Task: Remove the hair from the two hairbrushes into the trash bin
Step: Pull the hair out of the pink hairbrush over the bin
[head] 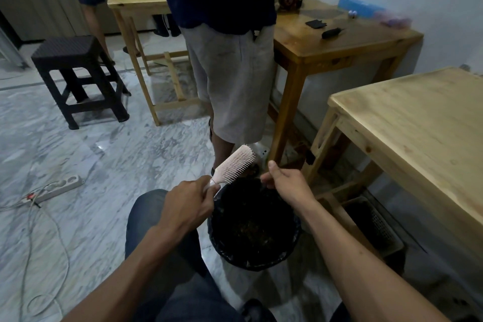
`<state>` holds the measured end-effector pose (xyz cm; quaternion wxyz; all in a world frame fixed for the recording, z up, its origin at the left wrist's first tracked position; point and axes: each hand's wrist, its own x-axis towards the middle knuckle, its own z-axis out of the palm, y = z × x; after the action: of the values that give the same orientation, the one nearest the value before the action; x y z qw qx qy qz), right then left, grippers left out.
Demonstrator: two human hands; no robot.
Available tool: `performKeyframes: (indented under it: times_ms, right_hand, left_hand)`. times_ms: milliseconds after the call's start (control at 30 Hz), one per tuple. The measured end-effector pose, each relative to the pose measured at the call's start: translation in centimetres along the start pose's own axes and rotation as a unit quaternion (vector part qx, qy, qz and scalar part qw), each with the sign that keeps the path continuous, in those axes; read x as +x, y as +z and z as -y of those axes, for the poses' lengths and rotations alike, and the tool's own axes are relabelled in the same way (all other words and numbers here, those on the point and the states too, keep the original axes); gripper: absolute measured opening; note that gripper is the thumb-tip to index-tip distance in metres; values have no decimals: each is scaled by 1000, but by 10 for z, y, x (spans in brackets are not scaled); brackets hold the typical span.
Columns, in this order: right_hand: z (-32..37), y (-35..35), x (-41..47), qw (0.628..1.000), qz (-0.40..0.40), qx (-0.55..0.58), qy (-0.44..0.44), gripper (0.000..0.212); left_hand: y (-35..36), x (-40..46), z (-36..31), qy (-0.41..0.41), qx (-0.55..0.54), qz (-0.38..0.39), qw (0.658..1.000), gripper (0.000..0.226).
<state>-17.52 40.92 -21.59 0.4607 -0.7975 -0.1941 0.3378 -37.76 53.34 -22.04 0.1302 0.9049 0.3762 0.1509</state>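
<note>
Over the bin, near centre: left hand fisted round pink brush handle, head angled up-right, bristles facing right. Right hand just right of it, fingers curled, pinching sth — can't tell what.

A pale pink paddle hairbrush tilted bristles-right above the far-left rim of the black-lined trash bin, which held dark hair.

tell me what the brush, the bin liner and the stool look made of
Brush in the left hand: likely pale pink plastic, smooth matte body with thin moulded pins. Bin liner: thin black plastic film, glossy and crinkled at the rim. Stool: probably dark moulded plastic with a woven-look textured seat.
</note>
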Motion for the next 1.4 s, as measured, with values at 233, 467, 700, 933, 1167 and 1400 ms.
performKeyframes:
  times_ms: [233, 467, 700, 933, 1167, 1400]
  right_hand:
    - [-1, 7, 6, 992, 84, 95, -19, 38]
    - [-1, 11, 8, 992, 35, 119, -27, 22]
    - [2, -1, 6, 989, -32, 107, -96, 8]
    - [1, 7, 8, 972, -89, -49, -212, 30]
    - [1, 22, 2, 940, -176, -197, -216, 20]
    - [10, 17, 0, 902, -159, -275, -291, 21]
  left_hand:
    - [3, -1, -4, 23, -8, -2, 1000, 31]
    - [6, -3, -12, 28, -13, 8, 999, 29]
    - [8, -2, -7, 5, -12, 17, 1000, 39]
    - [6, -6, -16, 19, 17, 14, 1000, 35]
    - [4, -11, -33, 15, 34, 15, 999, 30]
    - [-2, -8, -39, 10, 28, 6, 1000, 31]
